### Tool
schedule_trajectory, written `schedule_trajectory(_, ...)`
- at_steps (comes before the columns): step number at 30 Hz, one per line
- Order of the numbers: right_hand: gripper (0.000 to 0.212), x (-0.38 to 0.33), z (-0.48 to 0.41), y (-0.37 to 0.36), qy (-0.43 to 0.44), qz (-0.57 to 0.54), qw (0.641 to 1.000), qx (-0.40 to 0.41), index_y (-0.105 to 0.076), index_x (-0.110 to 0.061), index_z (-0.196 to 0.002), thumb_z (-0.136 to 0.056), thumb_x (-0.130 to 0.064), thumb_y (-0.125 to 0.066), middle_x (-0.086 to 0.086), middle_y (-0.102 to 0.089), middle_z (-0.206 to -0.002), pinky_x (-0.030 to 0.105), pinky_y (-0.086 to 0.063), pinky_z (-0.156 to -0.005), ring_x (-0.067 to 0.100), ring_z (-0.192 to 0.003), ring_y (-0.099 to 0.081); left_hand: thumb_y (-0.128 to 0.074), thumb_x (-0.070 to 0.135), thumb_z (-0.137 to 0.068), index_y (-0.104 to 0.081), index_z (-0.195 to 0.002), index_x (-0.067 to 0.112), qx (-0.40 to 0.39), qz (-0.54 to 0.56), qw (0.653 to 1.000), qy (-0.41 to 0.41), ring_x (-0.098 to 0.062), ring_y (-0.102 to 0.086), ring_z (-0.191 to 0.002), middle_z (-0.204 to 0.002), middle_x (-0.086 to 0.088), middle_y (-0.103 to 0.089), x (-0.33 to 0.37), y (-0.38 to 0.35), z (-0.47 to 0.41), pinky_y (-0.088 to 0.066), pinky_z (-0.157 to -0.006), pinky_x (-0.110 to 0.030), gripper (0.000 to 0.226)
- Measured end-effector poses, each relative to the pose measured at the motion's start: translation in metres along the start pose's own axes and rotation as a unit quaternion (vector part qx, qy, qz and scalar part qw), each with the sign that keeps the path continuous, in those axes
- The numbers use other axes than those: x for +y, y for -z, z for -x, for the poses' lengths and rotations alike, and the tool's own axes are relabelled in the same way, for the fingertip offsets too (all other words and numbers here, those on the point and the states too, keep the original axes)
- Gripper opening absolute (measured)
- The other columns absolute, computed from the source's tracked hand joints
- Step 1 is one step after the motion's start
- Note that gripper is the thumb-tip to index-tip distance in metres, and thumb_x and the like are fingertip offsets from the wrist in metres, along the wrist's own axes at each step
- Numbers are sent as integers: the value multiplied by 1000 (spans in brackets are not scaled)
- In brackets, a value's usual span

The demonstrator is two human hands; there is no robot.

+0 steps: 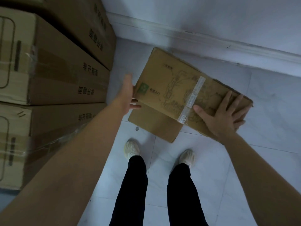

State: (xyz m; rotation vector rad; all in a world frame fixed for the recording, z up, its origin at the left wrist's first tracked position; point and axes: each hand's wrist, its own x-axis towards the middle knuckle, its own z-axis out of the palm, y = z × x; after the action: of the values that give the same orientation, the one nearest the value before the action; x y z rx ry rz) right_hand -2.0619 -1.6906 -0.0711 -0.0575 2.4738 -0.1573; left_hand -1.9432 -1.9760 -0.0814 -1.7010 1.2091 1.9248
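Observation:
A brown cardboard box, sealed with a strip of clear tape and printed with a line drawing and a small green logo, sits tilted in front of me between both hands. My left hand grips its left end, thumb up beside the top edge and fingers curled round the lower corner. My right hand lies flat on the top face near the right end, fingers spread. Whether the box touches the floor is not clear.
A stack of large cardboard cartons with black printed characters fills the left side. A white wall with a baseboard runs behind the box. My feet in pale shoes stand on the light tiled floor.

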Motion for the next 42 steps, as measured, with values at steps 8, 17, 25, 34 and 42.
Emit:
schedule_trajectory(8, 113, 24, 28, -2, -54, -223, 952, 202, -32, -34, -149, -58, -90, -66, 12, -30, -147, 57, -32, -113, 36, -138, -32, -34, 65, -89, -61, -122, 19, 65, -15, 994, 81, -30, -68, -98, -111, -11, -70, -20, 3, 5, -58, -80, -49, 63)
schedule_trajectory(17, 32, 49, 12, 9, -257, -495, 828, 68, -64, -23, -87, -77, -52, -71, -7, -58, -82, 32, -40, -75, 15, -88, -53, -40, 54, -82, -63, -129, 14, 157, 26, 987, 23, -26, -66, -92, -105, -8, -69, -85, 23, -8, -56, -84, -39, 65)
schedule_trajectory(25, 45, 109, 24, -28, -203, -609, 766, 40, -67, -23, -118, -75, -28, -79, -2, -67, -117, 31, -49, -79, 15, -101, -62, -33, 37, -107, -67, -120, 19, 103, -10, 993, 49, -22, -66, -103, -121, -7, -70, -120, 7, -20, -55, -90, -43, 40)
schedule_trajectory(34, 67, 138, -19, -106, -238, -455, 854, -80, -33, -19, -155, -96, -15, -63, 0, -54, -137, 41, -42, -102, 21, -116, -51, -32, 43, -105, -55, -135, 13, 211, -128, 968, 56, -32, -53, -119, -143, -13, -53, -133, -15, -95, -49, -95, -42, 49)
schedule_trajectory(42, 46, 143, -83, -124, -203, -528, 812, -141, -57, -21, -133, -90, -28, -70, 1, -70, -120, 42, -55, -83, 24, -107, -66, -19, 39, -110, -52, -134, 6, 252, -469, 831, -161, -44, -54, -120, -132, -27, -58, -114, -44, -116, -39, -97, -45, 52)
